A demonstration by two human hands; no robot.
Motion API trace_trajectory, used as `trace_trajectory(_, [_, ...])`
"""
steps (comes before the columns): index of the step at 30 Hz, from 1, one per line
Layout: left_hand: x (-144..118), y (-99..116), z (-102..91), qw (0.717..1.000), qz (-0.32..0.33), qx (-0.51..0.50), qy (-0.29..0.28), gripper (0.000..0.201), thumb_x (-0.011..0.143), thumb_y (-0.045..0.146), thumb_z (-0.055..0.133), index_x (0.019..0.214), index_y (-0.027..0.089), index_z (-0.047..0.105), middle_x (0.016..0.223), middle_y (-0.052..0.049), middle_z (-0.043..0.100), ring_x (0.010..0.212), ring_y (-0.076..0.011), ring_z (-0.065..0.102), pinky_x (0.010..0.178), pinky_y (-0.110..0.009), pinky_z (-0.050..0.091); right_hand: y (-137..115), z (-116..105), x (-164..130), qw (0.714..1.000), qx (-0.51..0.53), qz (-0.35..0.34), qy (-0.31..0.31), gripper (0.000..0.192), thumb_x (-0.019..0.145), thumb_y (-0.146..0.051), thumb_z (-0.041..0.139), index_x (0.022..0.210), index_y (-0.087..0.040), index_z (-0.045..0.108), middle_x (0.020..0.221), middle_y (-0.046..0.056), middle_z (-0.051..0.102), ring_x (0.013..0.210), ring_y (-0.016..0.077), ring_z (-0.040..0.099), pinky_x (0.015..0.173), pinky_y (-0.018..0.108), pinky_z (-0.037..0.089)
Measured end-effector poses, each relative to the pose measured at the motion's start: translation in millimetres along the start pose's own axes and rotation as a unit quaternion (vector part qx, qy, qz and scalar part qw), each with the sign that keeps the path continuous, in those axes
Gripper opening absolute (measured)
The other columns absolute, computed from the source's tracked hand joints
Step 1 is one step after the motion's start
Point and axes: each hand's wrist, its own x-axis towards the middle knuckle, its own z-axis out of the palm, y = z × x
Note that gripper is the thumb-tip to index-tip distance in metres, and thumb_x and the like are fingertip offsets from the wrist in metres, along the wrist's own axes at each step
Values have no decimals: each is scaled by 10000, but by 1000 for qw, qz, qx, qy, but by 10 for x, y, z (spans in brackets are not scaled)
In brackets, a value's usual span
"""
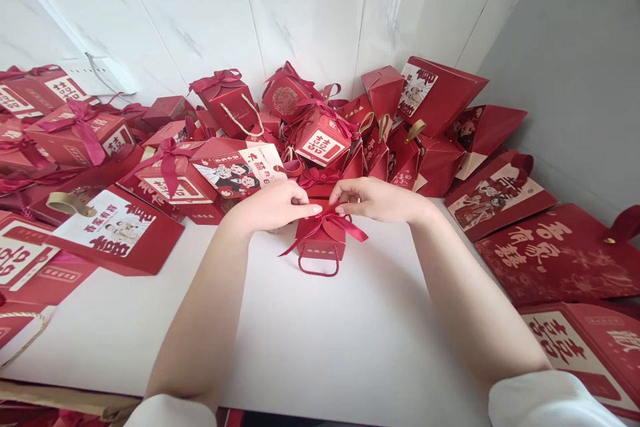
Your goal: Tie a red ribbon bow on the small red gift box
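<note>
In the head view a small red gift box [320, 250] stands upright on the white table, with a dark red cord handle [319, 274] hanging at its near side. A red satin ribbon [355, 230] is tied in a bow over its top, its tails falling to both sides. From the left, my left hand [277, 203] closes thumb and fingers at the ribbon by the box's top edge. My right hand [373, 200] pinches at the bow from the other side, fingers curled. The loops between my fingertips are partly hidden.
Red gift boxes [223, 103] with ribbons are heaped along the tiled wall [305, 7]. Flat-sided red gift bags [560, 253] lean at the right. A box with a pale label [117, 230] lies left on the white table [320, 347]. A socket panel [103, 73] is on the wall.
</note>
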Motion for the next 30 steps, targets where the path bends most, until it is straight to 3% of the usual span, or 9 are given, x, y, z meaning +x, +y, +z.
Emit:
trace_trajectory(4, [17, -57, -2, 999, 5, 28, -14, 322, 789, 519, 605, 745, 203, 647, 799, -30, 594, 788, -189, 548, 640, -266, 390, 9, -17, -7, 1000, -7, 0, 10, 182, 902, -274, 553, 1030, -177, 639, 884, 23, 657, 766, 151, 583, 717, 270, 455])
trace_trajectory(11, [2, -55, -18, 999, -33, 10, -43, 332, 825, 523, 554, 806, 207, 652, 779, -15, 570, 646, -150, 526, 575, -263, 382, -25, 22, -2, 991, -83, -57, 88, 181, 895, -190, 569, 1015, -219, 701, 1110, 68, 597, 1016, 196, 581, 922, 358, 459])
trace_trajectory(15, [12, -56, -31, 998, -45, 4, -36, 315, 836, 491, 515, 817, 223, 680, 889, -34, 565, 746, -168, 576, 631, -263, 427, -96, 117, 6, 990, -77, -108, 44, 231, 874, -178, 636, 1060, -284, 721, 1428, 58, 441, 1380, 236, 365, 1124, 431, 335])
trace_trajectory(18, [41, -92, -28, 999, -39, 5, -29, 325, 848, 463, 476, 797, 218, 683, 945, -47, 550, 816, -180, 589, 665, -261, 449, -138, 241, 55, 989, -96, -114, 21, 296, 840, -185, 691, 1119, -281, 708, 1550, 60, 317, 1470, 261, 216, 1176, 476, 258])
trace_trajectory(23, [83, -159, -9, 998, -34, 8, -44, 315, 855, 434, 455, 794, 207, 665, 909, -45, 550, 797, -180, 579, 638, -261, 444, -153, 318, 107, 988, -112, -102, 16, 179, 859, -142, 653, 978, -234, 750, 1555, 60, 334, 1466, 294, 235, 1173, 495, 265])
trace_trajectory(30, [95, -167, 16, 999, -45, 13, -17, 392, 848, 494, 484, 617, 178, 465, 827, -40, 499, 600, -134, 460, 553, -288, 375, -149, -2, -103, 995, -78, -25, -59, 180, 804, -108, 634, 855, -235, 749, 1562, -4, 346, 1382, 302, 393, 960, 370, 502])
